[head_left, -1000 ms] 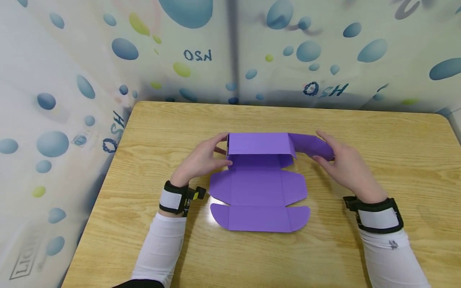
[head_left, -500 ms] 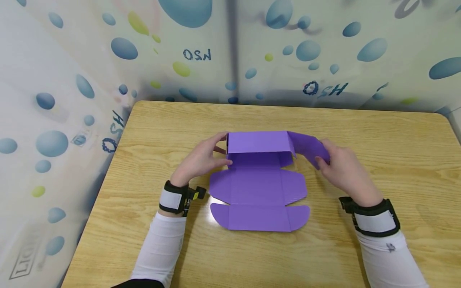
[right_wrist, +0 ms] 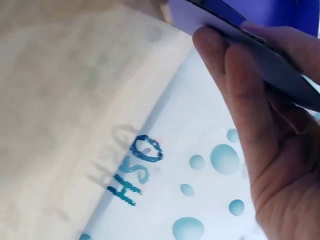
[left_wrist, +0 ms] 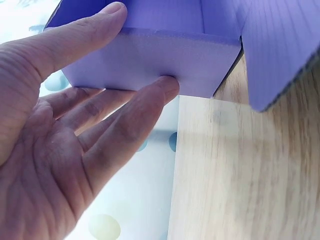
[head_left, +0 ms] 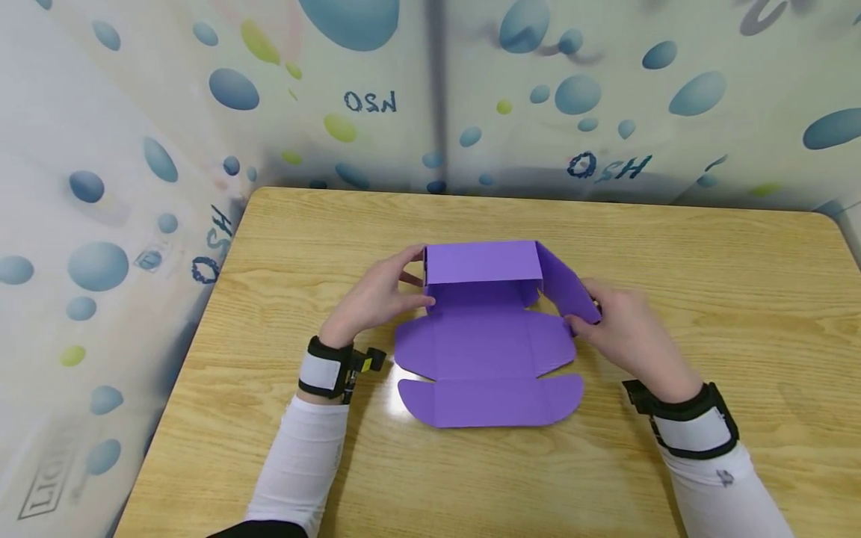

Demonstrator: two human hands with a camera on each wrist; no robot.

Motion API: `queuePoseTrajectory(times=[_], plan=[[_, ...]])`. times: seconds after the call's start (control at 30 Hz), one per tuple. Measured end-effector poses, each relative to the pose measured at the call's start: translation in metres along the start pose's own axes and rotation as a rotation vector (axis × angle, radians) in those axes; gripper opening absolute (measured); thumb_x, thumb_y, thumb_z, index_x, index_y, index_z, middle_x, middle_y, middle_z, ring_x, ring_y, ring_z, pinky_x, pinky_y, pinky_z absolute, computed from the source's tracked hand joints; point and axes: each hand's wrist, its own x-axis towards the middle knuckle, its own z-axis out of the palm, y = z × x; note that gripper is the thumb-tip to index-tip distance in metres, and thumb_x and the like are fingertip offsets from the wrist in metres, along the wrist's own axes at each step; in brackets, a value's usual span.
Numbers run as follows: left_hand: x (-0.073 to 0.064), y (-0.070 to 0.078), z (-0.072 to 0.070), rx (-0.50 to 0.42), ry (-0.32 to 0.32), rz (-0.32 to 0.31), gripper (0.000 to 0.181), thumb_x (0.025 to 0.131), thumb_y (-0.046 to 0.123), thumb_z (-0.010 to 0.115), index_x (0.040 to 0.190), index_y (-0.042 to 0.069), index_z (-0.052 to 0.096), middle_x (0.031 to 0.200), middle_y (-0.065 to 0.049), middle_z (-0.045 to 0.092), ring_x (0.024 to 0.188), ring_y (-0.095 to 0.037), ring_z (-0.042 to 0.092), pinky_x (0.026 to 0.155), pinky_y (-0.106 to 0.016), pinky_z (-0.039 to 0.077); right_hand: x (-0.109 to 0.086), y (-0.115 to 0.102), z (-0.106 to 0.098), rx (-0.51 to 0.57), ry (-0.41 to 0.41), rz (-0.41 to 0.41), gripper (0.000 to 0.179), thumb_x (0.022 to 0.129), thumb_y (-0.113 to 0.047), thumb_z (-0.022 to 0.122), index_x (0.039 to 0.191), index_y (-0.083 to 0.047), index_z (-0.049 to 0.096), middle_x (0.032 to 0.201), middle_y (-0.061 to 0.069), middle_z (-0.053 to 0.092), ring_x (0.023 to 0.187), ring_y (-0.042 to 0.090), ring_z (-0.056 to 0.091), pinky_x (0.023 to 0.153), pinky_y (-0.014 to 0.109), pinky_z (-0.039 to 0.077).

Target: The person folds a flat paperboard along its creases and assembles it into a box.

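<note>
A purple cardboard box [head_left: 483, 347] lies partly folded on the table, its back part raised and its front panels with rounded tabs spread flat. My left hand [head_left: 380, 295] holds the raised part at its left end. In the left wrist view the thumb lies over the edge of the end wall [left_wrist: 150, 60], and the fingers bear on its outer face. At the right end, my right hand [head_left: 625, 329] pinches the long side flap [head_left: 565, 284] between thumb and fingers. The right wrist view shows that flap's edge between the thumb and fingertips [right_wrist: 240, 65].
The wood-grain table [head_left: 706, 299] extends around the box. Behind it and on the left hangs a pale sheet [head_left: 417, 142] with blue and green spots. Both wrists wear black straps with small cameras.
My right hand has moved toward the front and left, swinging the side flap inward from its outstretched position. The left hand stays at the left end of the box.
</note>
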Motion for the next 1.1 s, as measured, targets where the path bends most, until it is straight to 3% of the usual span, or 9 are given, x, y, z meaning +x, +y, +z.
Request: queuePoseTrajectory(times=[0.13, 0.23, 0.33, 0.53, 0.83, 1.1], plan=[[0.001, 0.000, 0.001, -0.001, 0.000, 0.007, 0.082, 0.083, 0.020, 0.079, 0.150, 0.012, 0.032, 0.146, -0.009, 0.043, 0.109, -0.021, 0.061, 0.086, -0.036, 0.053, -0.008, 0.006, 0.010, 0.005, 0.000, -0.017, 0.022, 0.078, -0.007, 0.078, 0.089, -0.005, 0.060, 0.068, 0.001, 0.057, 0.057, 0.015, 0.050, 0.050, 0.031, 0.041], [0.001, 0.000, 0.001, -0.002, 0.004, 0.014, 0.082, 0.083, 0.019, 0.079, 0.150, 0.011, 0.032, 0.146, -0.009, 0.042, 0.108, -0.021, 0.062, 0.086, -0.037, 0.053, -0.012, 0.010, 0.016, 0.002, 0.013, -0.005, 0.028, 0.077, -0.007, 0.079, 0.075, -0.008, 0.051, 0.061, -0.003, 0.045, 0.054, 0.014, 0.043, 0.048, 0.030, 0.036], [0.001, 0.001, 0.000, -0.001, 0.007, 0.017, 0.082, 0.083, 0.019, 0.079, 0.150, 0.010, 0.032, 0.146, -0.009, 0.042, 0.108, -0.021, 0.062, 0.087, -0.038, 0.053, -0.013, 0.011, 0.019, 0.013, 0.023, 0.009, 0.031, 0.076, -0.007, 0.079, 0.072, -0.009, 0.049, 0.061, -0.002, 0.043, 0.053, 0.015, 0.042, 0.047, 0.031, 0.037], [0.000, 0.002, -0.001, -0.012, 0.005, 0.018, 0.082, 0.083, 0.018, 0.079, 0.150, 0.010, 0.032, 0.146, -0.009, 0.043, 0.109, -0.021, 0.061, 0.084, -0.036, 0.054, -0.012, 0.010, 0.020, 0.017, 0.000, -0.024, 0.025, 0.073, -0.006, 0.080, 0.083, -0.006, 0.058, 0.069, 0.003, 0.055, 0.060, 0.020, 0.053, 0.053, 0.040, 0.045], [0.000, 0.003, 0.001, -0.014, -0.001, 0.005, 0.082, 0.083, 0.016, 0.079, 0.150, 0.012, 0.033, 0.146, -0.009, 0.042, 0.109, -0.021, 0.061, 0.081, -0.031, 0.054, -0.012, -0.001, 0.019, -0.015, -0.070, -0.058, 0.024, 0.074, -0.009, 0.080, 0.087, -0.005, 0.060, 0.071, 0.001, 0.055, 0.062, 0.017, 0.054, 0.054, 0.038, 0.046], [0.001, 0.003, 0.003, -0.017, 0.001, 0.031, 0.079, 0.083, 0.015, 0.079, 0.149, 0.015, 0.035, 0.146, -0.007, 0.043, 0.108, -0.022, 0.061, 0.080, -0.031, 0.054, -0.012, -0.012, 0.030, -0.088, -0.060, -0.152, 0.058, 0.072, -0.022, 0.086, 0.115, 0.002, 0.055, 0.083, 0.009, 0.064, 0.070, 0.022, 0.063, 0.056, 0.040, 0.052]])
